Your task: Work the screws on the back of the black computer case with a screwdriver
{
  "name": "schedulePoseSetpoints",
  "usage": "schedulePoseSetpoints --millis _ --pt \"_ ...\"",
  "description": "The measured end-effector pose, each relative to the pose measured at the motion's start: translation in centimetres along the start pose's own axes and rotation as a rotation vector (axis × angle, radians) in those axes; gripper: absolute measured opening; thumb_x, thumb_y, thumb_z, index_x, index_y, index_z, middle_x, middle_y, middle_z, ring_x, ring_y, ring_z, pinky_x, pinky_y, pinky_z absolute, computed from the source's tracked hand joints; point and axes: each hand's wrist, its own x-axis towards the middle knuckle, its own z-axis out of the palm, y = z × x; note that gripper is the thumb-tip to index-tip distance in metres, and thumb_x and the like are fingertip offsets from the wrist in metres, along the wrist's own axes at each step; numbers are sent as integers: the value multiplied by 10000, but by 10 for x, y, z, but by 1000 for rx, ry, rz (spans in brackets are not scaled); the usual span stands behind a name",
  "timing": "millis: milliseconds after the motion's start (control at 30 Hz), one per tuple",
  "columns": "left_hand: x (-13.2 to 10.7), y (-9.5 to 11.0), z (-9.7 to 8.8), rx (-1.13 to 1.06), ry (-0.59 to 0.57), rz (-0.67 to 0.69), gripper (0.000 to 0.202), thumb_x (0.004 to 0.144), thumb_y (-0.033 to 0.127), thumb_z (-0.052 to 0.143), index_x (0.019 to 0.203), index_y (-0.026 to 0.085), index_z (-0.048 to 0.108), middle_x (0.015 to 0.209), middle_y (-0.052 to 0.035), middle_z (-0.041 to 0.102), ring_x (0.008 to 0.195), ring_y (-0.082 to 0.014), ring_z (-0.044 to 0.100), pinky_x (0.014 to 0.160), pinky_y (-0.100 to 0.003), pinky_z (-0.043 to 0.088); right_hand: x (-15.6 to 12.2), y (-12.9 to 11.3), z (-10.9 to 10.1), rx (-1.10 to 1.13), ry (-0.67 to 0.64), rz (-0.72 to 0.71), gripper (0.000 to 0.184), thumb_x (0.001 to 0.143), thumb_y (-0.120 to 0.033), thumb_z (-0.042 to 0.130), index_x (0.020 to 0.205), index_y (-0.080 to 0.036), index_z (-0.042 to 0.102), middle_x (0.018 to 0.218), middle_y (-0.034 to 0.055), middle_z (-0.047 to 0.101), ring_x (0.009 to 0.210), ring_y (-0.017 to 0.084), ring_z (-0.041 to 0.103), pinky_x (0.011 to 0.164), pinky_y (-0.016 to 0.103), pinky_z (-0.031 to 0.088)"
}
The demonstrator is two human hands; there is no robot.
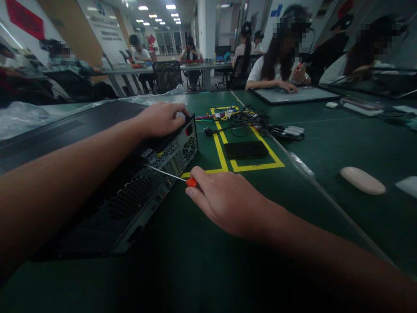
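A black desktop computer case (130,204) lies on the green table, its rear panel with vents and ports facing right. My left hand (161,119) rests across its top, with bent fingers gripping the far rear edge. In my right hand (224,195) is a screwdriver (191,182) with an orange and dark handle, fingers closed around it. Its long thin shaft reaches left to the case's rear edge near the middle. The tip is against dark metal, and I cannot tell whether it sits in a screw.
Beyond the case lie a black phone (246,149), tangled cables (249,117) and yellow tape (224,158). A pale oval object (362,180) is at right. Clear plastic wrap (22,117) lies behind the case. Across the table a person (276,69) handles a flat panel (299,94).
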Motion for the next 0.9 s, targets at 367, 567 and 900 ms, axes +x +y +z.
schedulePoseSetpoints --millis 367,567,900 --pt "0 0 1 20 5 17 580 1008 365 482 1447 170 808 912 -117 730 991 -318 712 1028 -473 569 -6 3 8 -84 324 -139 197 1154 -112 569 1262 -198 709 958 35 765 791 181 658 642 320 298" --pt "0 4 -1 65 -10 -26 585 1017 361 481 1488 199 787 1006 -93 777 1063 -310 742 1078 -439 572 -7 7 12 -159 425 -208 172 1171 -137 593 1206 -202 749 1003 45 759 901 195 677 671 315 340" --pt "0 5 -3 60 -31 -60 586 1012 364 511 1508 218 786 1046 -97 805 1120 -322 776 1064 -439 546 -10 -2 7 -186 355 -136 188 1187 -205 585 1074 -181 733 908 47 735 793 181 642 614 318 298"
